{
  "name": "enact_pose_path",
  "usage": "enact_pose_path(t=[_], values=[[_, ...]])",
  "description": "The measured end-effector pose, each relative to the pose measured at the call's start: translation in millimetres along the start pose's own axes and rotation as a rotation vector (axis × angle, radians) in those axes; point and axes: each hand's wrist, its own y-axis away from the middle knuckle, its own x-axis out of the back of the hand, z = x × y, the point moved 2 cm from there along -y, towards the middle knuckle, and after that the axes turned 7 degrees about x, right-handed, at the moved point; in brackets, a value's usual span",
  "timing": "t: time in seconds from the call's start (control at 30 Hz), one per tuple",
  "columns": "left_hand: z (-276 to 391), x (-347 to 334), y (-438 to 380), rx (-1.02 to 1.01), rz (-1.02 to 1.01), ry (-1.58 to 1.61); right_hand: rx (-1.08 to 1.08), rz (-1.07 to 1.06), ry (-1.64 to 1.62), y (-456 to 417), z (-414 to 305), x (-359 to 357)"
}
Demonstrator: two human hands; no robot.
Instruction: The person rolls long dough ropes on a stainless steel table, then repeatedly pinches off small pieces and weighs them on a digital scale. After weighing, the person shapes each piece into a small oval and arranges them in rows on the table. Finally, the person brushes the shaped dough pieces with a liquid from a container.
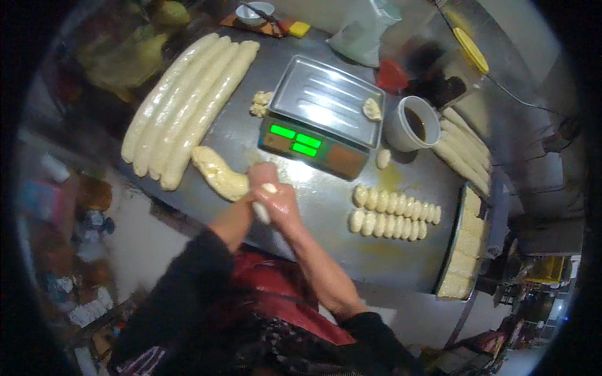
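My right hand (pixel 280 202) is closed around a small piece of pale dough (pixel 261 213), which shows on both sides of the fist. Against it, my left hand (pixel 256 188) lies at the end of a thick dough strip (pixel 218 176) on the metal table; its fingers are partly hidden, so its hold is unclear. Four long oiled dough rolls (pixel 181 113) lie side by side to the left. Ahead stands a digital scale (pixel 315 145) with a dough scrap (pixel 371 109) on its tray. To the right, small dough pieces (pixel 390 224) lie in two rows, with a single piece (pixel 384 159) above them.
Beside the scale stands a white plastic tub (pixel 404 127) of dark liquid. A filled tray (pixel 458 249) and more dough rolls (pixel 463 148) are at the right. Crumbly dough (pixel 260 104) lies left of the scale. A plastic bag (pixel 360 42) and a bowl (pixel 254 14) are at the back.
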Motion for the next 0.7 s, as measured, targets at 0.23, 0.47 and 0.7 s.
enact_pose_path(t=[0.23,0.47,0.7], values=[[-35,105,31,-0.216,0.209,0.604,0.262,0.270,-0.058,-176,14,109],[-30,75,55,-0.436,-0.076,0.549,0.291,-0.127,0.939,-256,29,140],[-40,68,51,-0.453,-0.083,0.534,0.594,-0.491,0.870,-225,16,163]])
